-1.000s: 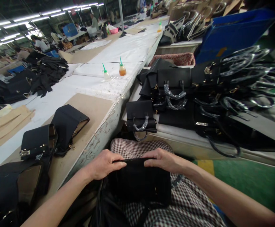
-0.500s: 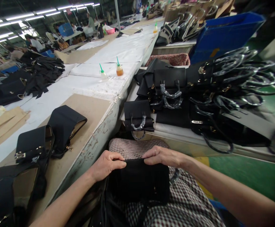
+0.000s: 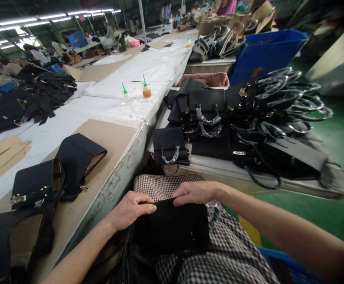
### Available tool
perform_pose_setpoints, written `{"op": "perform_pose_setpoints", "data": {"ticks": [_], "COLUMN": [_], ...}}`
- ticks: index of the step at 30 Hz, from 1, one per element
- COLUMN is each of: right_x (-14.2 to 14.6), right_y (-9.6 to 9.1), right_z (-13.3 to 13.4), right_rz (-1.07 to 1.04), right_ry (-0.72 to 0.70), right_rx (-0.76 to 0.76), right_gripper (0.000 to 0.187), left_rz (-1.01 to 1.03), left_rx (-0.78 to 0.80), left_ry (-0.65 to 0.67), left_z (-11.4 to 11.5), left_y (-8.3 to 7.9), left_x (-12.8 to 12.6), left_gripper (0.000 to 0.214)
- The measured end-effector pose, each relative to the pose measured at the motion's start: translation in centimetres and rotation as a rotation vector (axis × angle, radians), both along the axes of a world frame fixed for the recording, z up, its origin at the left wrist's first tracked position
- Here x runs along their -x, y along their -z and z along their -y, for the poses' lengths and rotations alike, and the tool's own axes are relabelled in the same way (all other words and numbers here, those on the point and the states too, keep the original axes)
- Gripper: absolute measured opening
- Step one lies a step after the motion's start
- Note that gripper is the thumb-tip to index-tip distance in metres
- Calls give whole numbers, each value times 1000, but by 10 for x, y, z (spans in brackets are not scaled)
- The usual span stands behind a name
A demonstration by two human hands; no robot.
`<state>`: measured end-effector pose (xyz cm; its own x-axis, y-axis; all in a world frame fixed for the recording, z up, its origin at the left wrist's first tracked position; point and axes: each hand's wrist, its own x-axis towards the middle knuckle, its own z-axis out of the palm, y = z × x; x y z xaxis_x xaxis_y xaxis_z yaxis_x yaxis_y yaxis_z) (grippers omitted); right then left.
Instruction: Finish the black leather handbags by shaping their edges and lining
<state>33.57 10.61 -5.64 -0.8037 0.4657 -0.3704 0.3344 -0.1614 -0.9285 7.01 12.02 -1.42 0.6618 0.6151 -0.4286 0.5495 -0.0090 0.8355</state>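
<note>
A black handbag (image 3: 174, 227) lies across my lap on a checked cloth (image 3: 233, 244). My left hand (image 3: 133, 209) pinches the bag's upper edge near its left end, thumb on the near side. Farther right on the same edge, my right hand (image 3: 194, 193) grips it between thumb and fingers. A plastic-wrapped handle (image 3: 214, 215) sticks out at the bag's right side. The bag's lower part is dark, and its details are hard to make out.
Black bag bodies (image 3: 79, 157) stand on brown board on the left table. Two glue bottles (image 3: 146, 90) sit farther along it. To the right, finished-looking handbags (image 3: 207, 98) with wrapped handles are piled on a bench, before a blue bin (image 3: 266, 53). Several people are in the background.
Both hands keep their hold on the bag's edge, with hardly any movement. The view has turned slightly, so the surroundings sit a little farther left.
</note>
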Motion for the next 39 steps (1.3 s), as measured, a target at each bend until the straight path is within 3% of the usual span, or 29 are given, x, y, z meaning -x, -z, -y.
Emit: {"op": "perform_pose_setpoints", "data": {"ticks": [3, 6, 9, 11, 14, 17, 22, 29, 34, 39], "right_x": [-32, -39, -10, 23, 65, 81, 78, 84, 92, 94], "right_y": [-7, -25, -39, -40, -30, -20, -15, -20, -23, -25], "right_z": [5, 5, 0, -2, -2, -2, -9, -12, -8, -4], "right_rz": [22, 78, 130, 157, 247, 203, 93, 63, 137, 167], "right_ry": [35, -28, -32, 69, 200, 194, 141, 44, 63, 84], "right_rx": [70, -12, -206, -346, -507, -486, -424, -482, -570, -553], "right_gripper": [32, 32, 44, 50, 36, 25, 21, 23, 28, 24], "left_rz": [0, 0, 25, 81, 120, -20, -205, -229, -267, -298], "left_rx": [24, 47, 89, 107, 145, 171, -53, -234, -348, -447], "left_ry": [7, 14, 10, 19, 28, -31, -35, 50, 128, 180], "left_z": [-3, -7, -10, -11, -12, -11, -6, -3, -1, 5], "left_y": [2, 4, 3, 0, -7, -13, -17, -21, -21, -20], "left_x": [3, 0, -5, -6, 6, 31, 58, 54, 57, 54], "left_gripper": [23, 23, 23, 24, 34, 45, 27, 29, 26, 29]}}
